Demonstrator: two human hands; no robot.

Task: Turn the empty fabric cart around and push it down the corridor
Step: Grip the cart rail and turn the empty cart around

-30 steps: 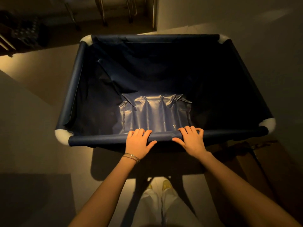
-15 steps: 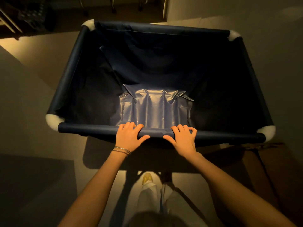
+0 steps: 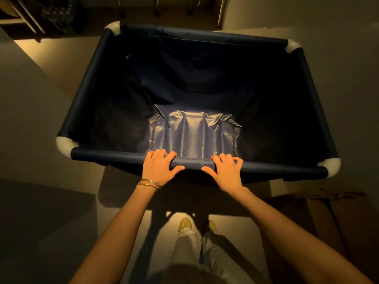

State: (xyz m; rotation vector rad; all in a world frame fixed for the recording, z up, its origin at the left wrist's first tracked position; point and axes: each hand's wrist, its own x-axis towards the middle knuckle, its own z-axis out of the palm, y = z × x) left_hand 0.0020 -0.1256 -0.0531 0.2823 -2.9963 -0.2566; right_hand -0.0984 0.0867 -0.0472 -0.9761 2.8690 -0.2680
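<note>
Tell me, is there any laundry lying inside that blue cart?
No, the cart holds nothing; only its own dark fabric lining and a shiny wrinkled panel show inside.

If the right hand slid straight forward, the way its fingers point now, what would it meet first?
Past the near rail, the right hand would probably meet the cart's pale creased fabric panel just beyond its fingertips; how far below the panel hangs is unclear.

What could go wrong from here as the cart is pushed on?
The cart's far left corner points toward chair legs ahead and might clip them. The cardboard box beside the person's right could catch the near right corner. Both the left hand and right hand grip mid-rail, giving weak steering leverage.
</note>
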